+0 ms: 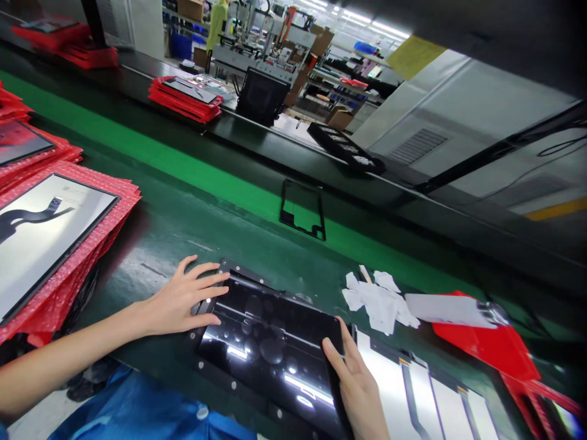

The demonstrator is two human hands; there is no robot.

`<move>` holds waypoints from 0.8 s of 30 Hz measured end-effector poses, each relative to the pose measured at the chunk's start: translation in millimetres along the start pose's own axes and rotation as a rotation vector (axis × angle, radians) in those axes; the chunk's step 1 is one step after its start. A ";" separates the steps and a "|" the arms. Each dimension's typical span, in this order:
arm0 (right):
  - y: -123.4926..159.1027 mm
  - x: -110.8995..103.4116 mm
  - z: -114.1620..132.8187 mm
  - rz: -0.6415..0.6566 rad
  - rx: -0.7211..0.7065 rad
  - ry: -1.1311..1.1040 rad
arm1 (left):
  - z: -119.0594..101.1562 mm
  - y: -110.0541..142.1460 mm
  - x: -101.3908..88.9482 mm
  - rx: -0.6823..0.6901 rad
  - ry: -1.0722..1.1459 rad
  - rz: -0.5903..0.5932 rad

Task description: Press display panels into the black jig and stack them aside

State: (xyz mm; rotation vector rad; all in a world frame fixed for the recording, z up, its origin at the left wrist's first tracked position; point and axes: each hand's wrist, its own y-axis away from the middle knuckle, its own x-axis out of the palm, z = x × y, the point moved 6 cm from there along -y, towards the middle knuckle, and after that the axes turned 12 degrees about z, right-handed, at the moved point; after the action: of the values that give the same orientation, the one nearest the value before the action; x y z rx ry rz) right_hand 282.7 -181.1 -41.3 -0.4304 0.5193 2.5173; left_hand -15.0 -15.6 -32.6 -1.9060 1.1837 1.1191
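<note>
One left hand (181, 300) rests spread against the dark fixture (257, 398) while the right hand (360, 385) grips the glossy panel (275, 354) by its edge, presumably for alignment.

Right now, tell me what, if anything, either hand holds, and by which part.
The right hand holds the black screen by its right edge. The left hand lies spread at the left end, apparently not gripping.
</note>
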 end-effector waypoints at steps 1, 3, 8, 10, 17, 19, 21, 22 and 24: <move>0.5 0.1 -0.6 -0.002 0.021 0.001 | 2.1 0.0 0.1 -0.028 0.016 -0.004; 1.8 1.3 -1.4 0.000 0.072 -0.009 | 6.1 -0.3 1.1 -0.083 0.053 -0.011; 5.8 4.7 4.9 -0.004 0.085 -0.006 | 5.6 -4.5 5.9 -0.079 0.086 0.012; 6.8 4.9 5.4 -0.023 0.088 -0.003 | 4.3 -5.9 6.1 -0.075 0.065 0.021; 10.9 7.5 2.0 -0.065 0.099 -0.006 | -0.9 -9.1 5.9 -0.053 -0.008 0.125; 13.6 8.2 4.0 -0.083 0.109 -0.002 | -2.5 -9.4 5.6 -0.041 -0.022 0.134; 15.7 8.9 7.1 -0.092 0.114 -0.005 | -3.8 -9.5 5.7 -0.027 -0.033 0.137; 16.3 9.1 8.7 -0.092 0.111 -0.003 | -4.2 -9.4 5.7 -0.021 -0.035 0.139; 16.9 7.9 9.7 -0.098 0.104 0.022 | -4.8 -9.3 5.7 -0.004 -0.036 0.144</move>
State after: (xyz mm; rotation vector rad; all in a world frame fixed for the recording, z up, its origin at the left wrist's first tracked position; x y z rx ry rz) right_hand 265.1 -186.7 -31.4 -0.4346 0.6191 2.3823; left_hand -3.5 -17.9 -34.9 -1.8199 1.3164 1.2265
